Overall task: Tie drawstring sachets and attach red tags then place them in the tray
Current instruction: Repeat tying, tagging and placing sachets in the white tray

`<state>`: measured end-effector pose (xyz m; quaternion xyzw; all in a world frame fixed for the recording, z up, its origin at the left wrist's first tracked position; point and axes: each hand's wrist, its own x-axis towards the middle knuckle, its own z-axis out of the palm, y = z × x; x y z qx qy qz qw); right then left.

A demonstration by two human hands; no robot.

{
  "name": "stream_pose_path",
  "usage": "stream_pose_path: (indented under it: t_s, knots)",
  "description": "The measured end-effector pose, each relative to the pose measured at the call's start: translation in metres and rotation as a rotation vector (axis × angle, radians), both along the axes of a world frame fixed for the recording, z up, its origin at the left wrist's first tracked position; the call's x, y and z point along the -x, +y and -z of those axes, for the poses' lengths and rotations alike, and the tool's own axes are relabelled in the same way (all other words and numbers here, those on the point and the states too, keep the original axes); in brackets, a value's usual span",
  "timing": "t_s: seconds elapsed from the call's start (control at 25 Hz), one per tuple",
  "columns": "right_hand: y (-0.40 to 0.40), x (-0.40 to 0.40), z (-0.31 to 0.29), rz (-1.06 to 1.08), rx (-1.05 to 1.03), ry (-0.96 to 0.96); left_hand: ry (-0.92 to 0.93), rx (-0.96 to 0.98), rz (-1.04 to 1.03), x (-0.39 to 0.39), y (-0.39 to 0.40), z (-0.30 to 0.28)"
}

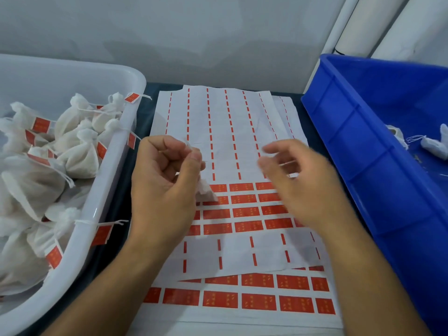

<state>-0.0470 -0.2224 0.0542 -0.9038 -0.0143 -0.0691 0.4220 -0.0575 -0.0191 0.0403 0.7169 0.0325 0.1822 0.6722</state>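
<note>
A small white sachet (206, 190) hangs just above the sticker sheets (242, 209), its neck and drawstring pinched between thumb and curled fingers (194, 157) of the left hand (164, 180). The right hand (300, 180) hovers just beside it, blurred, its fingers loosely spread and holding nothing I can make out. To do this step well, I judge the left hand should keep the string taut while the right peels one red tag (242, 198) cleanly and folds it squarely over the string, before the sachet goes to the white tray (116, 166) on the left of the worktop.
</note>
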Motion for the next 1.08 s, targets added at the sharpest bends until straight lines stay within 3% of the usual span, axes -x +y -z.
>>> stream_pose_path:
  t_s: [0.16, 0.32, 0.6, 0.72, 0.92, 1.0, 1.08]
  knots:
    - [-0.046, -0.003, 0.0, 0.172, 0.279, 0.232, 0.091, 0.128, -0.021, -0.006, 0.007, 0.0]
    - [-0.06, 0.009, 0.008, 0.154, 0.311, 0.397, 0.099, 0.205, -0.024, -0.009, 0.011, -0.001]
    - [-0.055, 0.01, 0.016, 0.148, 0.198, 0.418, 0.173, 0.194, -0.013, -0.014, 0.013, 0.0]
    - [-0.063, 0.014, 0.013, 0.238, 0.228, 0.331, 0.121, 0.184, -0.002, -0.014, 0.015, -0.005]
    - [-0.074, 0.02, 0.012, 0.273, 0.143, 0.277, -0.027, 0.345, 0.174, -0.012, 0.021, -0.015]
    - [-0.073, 0.02, 0.014, 0.242, 0.097, 0.285, -0.082, 0.295, 0.168, -0.011, 0.019, -0.014]
    - [-0.072, 0.02, 0.018, 0.238, 0.018, 0.276, -0.221, 0.1, 0.157, -0.009, 0.018, -0.011]
